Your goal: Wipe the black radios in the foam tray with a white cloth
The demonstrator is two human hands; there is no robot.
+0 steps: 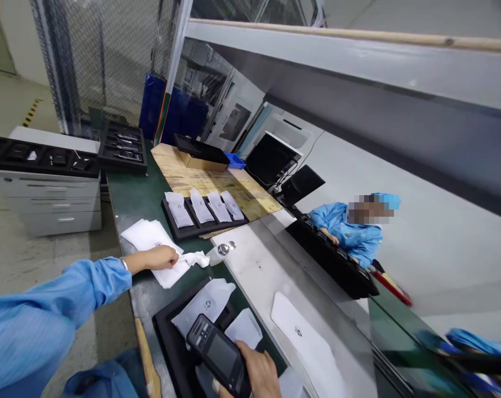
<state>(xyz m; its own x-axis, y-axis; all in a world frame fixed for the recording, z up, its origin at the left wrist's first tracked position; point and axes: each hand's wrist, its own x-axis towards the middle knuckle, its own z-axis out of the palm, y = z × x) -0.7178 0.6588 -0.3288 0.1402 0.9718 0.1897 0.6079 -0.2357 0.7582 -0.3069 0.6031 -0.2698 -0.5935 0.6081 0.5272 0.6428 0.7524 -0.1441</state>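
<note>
My left hand (161, 258) is closed on a crumpled white cloth (197, 258), above a stack of white printed bags (145, 232). Close to the cloth's far end stands a small bottle with a metal top (217, 253). In my right hand (261, 370) is a black handheld device (219, 354), with its screen and buttons facing up. Under the device lies a black compartment tray (167, 331) holding white bags (207, 301). Only part of my right hand shows at the bottom edge.
A second black tray (171, 221) holds several bagged items. Another tray (124, 152) with dark devices sits at the back left, above drawers (59, 205). A loose white bag (304, 337) lies on the pale bench. Across it, a person in blue (345, 226) handles black trays (331, 257). A shelf (358, 55) hangs overhead.
</note>
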